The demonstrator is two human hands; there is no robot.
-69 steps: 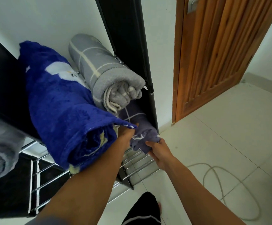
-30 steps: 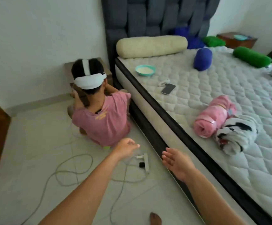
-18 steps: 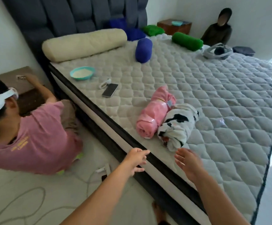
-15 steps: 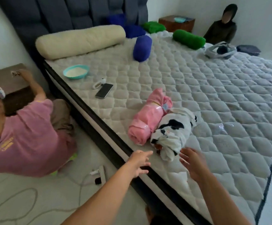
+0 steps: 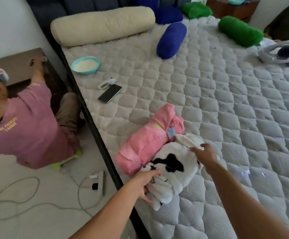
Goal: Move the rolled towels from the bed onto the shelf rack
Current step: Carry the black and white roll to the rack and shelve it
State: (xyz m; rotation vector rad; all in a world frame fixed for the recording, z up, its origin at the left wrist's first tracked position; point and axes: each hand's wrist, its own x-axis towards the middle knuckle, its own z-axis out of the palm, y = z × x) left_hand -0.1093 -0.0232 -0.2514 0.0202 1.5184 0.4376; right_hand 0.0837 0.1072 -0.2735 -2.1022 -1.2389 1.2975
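Two rolled towels lie side by side near the bed's near edge: a pink one (image 5: 147,142) and a white one with black patches (image 5: 174,168). My left hand (image 5: 145,183) is at the white towel's near end, with its fingers curled around that end. My right hand (image 5: 205,153) rests on the towel's far upper side, fingers spread over it. The towel still lies on the quilted mattress (image 5: 235,104). Further back on the bed lie a blue roll (image 5: 171,40) and a green roll (image 5: 238,31). The shelf rack is out of view.
A person in a pink shirt (image 5: 24,128) crouches on the floor at the left. A power strip (image 5: 98,181) and cables (image 5: 28,195) lie on the tiles. On the bed are a phone (image 5: 110,93), a teal bowl (image 5: 85,65), a cream bolster (image 5: 102,25) and a headset (image 5: 281,53).
I turned from the rack to the bed. Both hands moved forward from above the bed's edge onto the white and black towel, and the left hand closed on its near end.
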